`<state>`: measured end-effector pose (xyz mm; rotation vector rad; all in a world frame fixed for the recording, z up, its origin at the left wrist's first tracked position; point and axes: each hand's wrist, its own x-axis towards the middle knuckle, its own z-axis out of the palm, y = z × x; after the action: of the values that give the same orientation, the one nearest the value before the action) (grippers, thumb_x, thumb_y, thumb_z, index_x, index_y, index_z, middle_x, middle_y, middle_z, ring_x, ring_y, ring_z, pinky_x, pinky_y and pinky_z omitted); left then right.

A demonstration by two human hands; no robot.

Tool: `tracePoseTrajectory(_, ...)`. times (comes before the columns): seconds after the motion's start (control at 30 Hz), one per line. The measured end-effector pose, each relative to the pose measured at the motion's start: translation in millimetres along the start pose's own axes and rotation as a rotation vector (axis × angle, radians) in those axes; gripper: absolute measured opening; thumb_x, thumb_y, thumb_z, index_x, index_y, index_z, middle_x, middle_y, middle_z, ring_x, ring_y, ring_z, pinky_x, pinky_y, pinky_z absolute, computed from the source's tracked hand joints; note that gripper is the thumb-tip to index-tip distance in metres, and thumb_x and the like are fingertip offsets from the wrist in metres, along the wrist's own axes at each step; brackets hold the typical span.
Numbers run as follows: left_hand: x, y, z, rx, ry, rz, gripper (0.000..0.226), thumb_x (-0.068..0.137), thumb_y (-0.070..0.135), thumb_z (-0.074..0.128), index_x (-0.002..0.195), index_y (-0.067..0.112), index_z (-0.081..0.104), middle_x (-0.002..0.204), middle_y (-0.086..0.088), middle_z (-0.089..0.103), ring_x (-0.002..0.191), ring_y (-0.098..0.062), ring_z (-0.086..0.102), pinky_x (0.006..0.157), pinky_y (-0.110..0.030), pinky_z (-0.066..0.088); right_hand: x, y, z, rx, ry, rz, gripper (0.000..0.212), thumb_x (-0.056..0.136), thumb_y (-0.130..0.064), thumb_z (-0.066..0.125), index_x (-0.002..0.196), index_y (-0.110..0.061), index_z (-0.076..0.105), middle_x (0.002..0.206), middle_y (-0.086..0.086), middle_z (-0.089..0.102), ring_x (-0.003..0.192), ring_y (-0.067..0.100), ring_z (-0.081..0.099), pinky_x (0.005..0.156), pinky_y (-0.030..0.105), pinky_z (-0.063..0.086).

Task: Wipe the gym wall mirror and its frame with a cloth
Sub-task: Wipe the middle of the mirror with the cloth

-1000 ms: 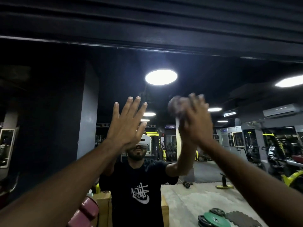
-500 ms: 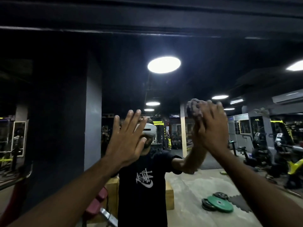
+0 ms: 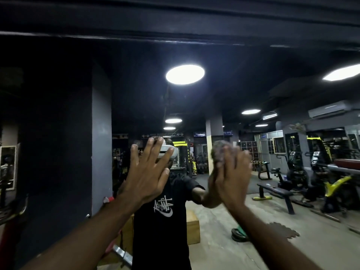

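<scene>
right hand (image 3: 232, 178) lies flat against the mirror (image 3: 58, 133), fingers straight and close together, pressing a wadded cloth (image 3: 219, 151) onto the glass; the view is blurred there, so i cannot tell whether the thumb hooks any of the fabric. left hand (image 3: 148, 176) is spread wide, fingers apart, palm toward the glass beside it and holding nothing.

the cloth sits at about head height on the mirror, bunched under and just above the right fingertips, near the middle of the view. it should handle as something light, soft and limp, with no shape of its own. a flat palm will spread it and carry it across the glass, but a wad held only by pressure could slide out, so tucking a fold under the fingers seems the safer hold. the mirror itself is stiff, smooth and breakable, which calls for even pressure rather than leaning weight into it.

the cloth looks greyish and mottled, crumpled into a rough ball. the mirror fills nearly the whole view and reflects round ceiling lights (image 3: 185, 74), a weight bench (image 3: 276, 190) and the person in a dark t-shirt. a dark band (image 3: 175, 20) runs along the top, which i take to be the frame, well above both hands.
</scene>
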<state>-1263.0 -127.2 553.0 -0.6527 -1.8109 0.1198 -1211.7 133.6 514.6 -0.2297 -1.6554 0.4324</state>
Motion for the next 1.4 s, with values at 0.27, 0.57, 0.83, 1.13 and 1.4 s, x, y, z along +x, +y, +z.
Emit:
tracePoseTrajectory(0.27, 61.3, 11.8, -2.7, 0.032, -0.003, 0.156, 0.074, 0.096, 0.059, 0.036, 0.161, 0.031, 0.017, 0.171, -0.008, 0.009, 0.158, -0.034, 0.005, 0.118, -0.071, 0.013, 132.7, 34.5, -28.7, -0.066, -0.043, -0.277, 0.052, 0.101, -0.039, 0.044, 0.151, -0.031, 0.038, 0.162, 0.010, 0.028, 0.148, 0.038, 0.025, 0.117, 0.061, 0.030)
tracePoseTrajectory(0.57, 113.7, 36.0, -7.8, 0.047, 0.014, 0.031, 0.076, 0.101, 0.062, 0.020, 0.161, 0.026, -0.008, 0.169, -0.011, -0.016, 0.156, -0.035, -0.015, 0.117, -0.073, 0.000, 86.8, 7.1, -10.7, 0.034, -0.013, -0.278, 0.062, 0.101, -0.025, 0.044, 0.159, -0.036, 0.027, 0.170, 0.000, 0.011, 0.157, 0.031, -0.001, 0.124, 0.060, 0.009)
tracePoseTrajectory(0.83, 122.4, 58.9, -1.8, 0.012, 0.040, 0.012, 0.071, 0.098, 0.059, 0.023, 0.162, 0.032, 0.007, 0.172, -0.008, -0.004, 0.157, -0.036, -0.007, 0.110, -0.082, 0.002, 169.3, 50.1, -45.6, -0.101, -0.076, -0.378, 0.060, 0.099, -0.021, 0.049, 0.156, -0.033, 0.034, 0.171, 0.006, 0.012, 0.157, 0.032, 0.000, 0.125, 0.058, 0.008)
tracePoseTrajectory(1.13, 98.4, 104.0, 15.7, -0.034, 0.068, 0.044, 0.075, 0.097, 0.054, 0.034, 0.163, 0.026, 0.013, 0.172, -0.009, -0.001, 0.158, -0.032, -0.001, 0.116, -0.075, 0.008, 87.2, 80.5, -23.0, 0.010, -0.049, -0.406, 0.057, 0.104, -0.036, 0.044, 0.159, -0.036, 0.028, 0.171, 0.002, 0.010, 0.158, 0.029, 0.000, 0.124, 0.056, 0.009)
tracePoseTrajectory(1.4, 84.6, 139.1, 19.1, -0.094, 0.040, -0.049, 0.072, 0.098, 0.048, 0.033, 0.163, 0.027, 0.010, 0.172, -0.008, 0.003, 0.158, -0.031, 0.001, 0.119, -0.073, 0.006, 150.4, 122.3, -49.9, -0.163, -0.056, -0.745, 0.047, 0.104, -0.047, 0.037, 0.147, -0.029, 0.042, 0.167, 0.014, 0.023, 0.155, 0.037, 0.013, 0.120, 0.064, 0.023)
